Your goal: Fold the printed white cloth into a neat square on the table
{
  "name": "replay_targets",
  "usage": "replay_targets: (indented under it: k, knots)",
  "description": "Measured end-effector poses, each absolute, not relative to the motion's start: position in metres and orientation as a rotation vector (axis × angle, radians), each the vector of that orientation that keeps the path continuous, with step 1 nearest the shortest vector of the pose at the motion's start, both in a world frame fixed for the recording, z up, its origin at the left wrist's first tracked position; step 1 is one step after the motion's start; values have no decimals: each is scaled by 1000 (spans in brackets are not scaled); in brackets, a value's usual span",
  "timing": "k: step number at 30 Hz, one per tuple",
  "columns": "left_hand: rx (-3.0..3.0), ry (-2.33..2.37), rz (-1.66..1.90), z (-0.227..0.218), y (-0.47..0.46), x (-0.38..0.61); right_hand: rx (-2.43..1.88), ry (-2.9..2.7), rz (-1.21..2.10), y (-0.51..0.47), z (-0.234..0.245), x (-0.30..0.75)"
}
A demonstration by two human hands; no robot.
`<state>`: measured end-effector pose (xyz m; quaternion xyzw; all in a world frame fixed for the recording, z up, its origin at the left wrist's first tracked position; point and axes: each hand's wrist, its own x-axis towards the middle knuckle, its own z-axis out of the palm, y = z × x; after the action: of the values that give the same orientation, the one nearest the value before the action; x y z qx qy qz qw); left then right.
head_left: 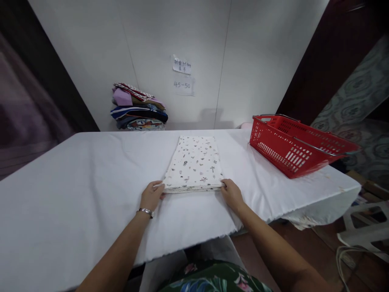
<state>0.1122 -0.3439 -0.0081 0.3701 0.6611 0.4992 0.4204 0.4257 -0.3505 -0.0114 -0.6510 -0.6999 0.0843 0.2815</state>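
Note:
A folded white cloth with small dark prints (194, 162) lies flat in the middle of the white-covered table (75, 182). My left hand (151, 195), with a metal bracelet at the wrist, pinches the cloth's near left corner. My right hand (231, 194) grips the near right corner, fingers curled against the folded edge. Both hands rest on the table at the cloth's near edge.
A red plastic basket (291, 146) with metal handles sits at the right of the table. A stack of folded coloured clothes (138, 108) stands at the back against the white wall, under paper notes (182, 75). A white plastic chair (364, 231) stands at the lower right.

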Motion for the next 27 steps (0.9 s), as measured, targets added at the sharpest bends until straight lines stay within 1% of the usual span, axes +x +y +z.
replay_targets:
  k: [5,13,21,27]
  knots:
    - [1013,1759,1052,4,-359,126,-1732,-1891,181,-355,1,453]
    - [1500,1983,695,0,-377,141,-1787,-2014,169,-383,-10,474]
    - [1662,2039,585,5,-386,145,-1800,-2062,238,-394,-11,479]
    - [1647,2035,547,9,-397,148,-1845,-2099,271,-399,-16,484]
